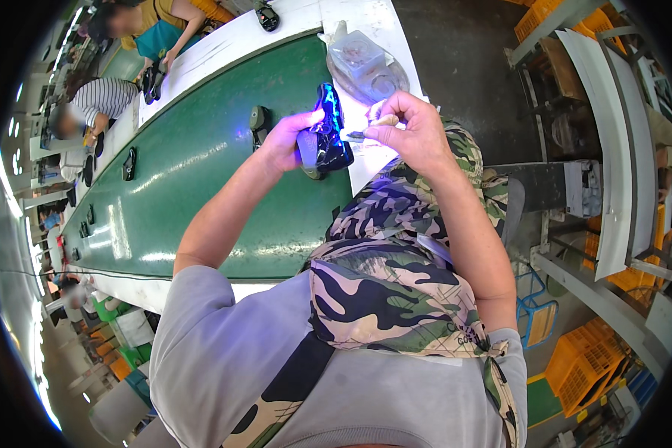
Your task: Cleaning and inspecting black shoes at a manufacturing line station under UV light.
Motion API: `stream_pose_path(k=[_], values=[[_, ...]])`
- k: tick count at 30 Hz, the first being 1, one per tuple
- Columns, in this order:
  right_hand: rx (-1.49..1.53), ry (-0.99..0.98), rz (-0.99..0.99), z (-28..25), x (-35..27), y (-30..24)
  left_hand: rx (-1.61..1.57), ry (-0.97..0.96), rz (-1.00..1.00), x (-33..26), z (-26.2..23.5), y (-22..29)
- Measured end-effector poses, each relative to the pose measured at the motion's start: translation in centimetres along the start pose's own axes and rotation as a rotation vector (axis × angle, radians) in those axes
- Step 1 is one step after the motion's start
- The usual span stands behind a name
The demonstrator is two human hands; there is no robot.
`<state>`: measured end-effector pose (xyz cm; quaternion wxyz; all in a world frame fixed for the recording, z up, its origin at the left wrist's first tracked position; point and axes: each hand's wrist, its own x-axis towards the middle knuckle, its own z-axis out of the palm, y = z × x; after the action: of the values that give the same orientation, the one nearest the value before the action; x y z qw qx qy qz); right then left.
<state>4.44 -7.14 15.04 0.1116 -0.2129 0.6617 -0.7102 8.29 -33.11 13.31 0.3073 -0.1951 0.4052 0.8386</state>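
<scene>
In my left hand [285, 140] is a glossy black shoe [337, 155] with a grey sole, gripped around its side above the green conveyor belt [201, 179]. Bright blue-violet light falls on the shoe's upper. My right hand [420, 136] is closed in a pinch just right of the shoe, holding a small flat piece with a dark edge [356, 137]; its kind is too small to make out. Beyond my right hand, a clear plastic container [358, 54] rests in a shallow tray on the white table edge [387, 22].
Another shoe [258, 119] lies on the belt behind my left hand, and one more [129, 164] farther left. Two people work across the belt with dark shoes. At right stand a metal rack [530, 112], an orange crate [586, 366] and a blue-framed stool [537, 317].
</scene>
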Motion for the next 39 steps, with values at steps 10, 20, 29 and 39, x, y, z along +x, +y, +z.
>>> stream_pose_path(k=[10, 20, 29, 39], values=[[-0.078, -0.060, -0.079, -1.2, -1.2, -1.2, -0.158, -0.009, 0.056, 0.7, 0.9, -2.3], [-0.096, -0.038, -0.251, -1.8, -1.7, -0.9, -0.561, -0.017, -0.025, 1.8, -0.2, -5.3], [-0.159, -0.025, -0.354, -2.4, -2.0, -0.7, -0.707, -0.157, 0.086, 1.8, 1.2, -7.6], [0.081, 0.306, -0.242, -6.4, -3.4, 1.7, -0.607, -0.223, 0.081, 3.8, 1.9, -5.7]])
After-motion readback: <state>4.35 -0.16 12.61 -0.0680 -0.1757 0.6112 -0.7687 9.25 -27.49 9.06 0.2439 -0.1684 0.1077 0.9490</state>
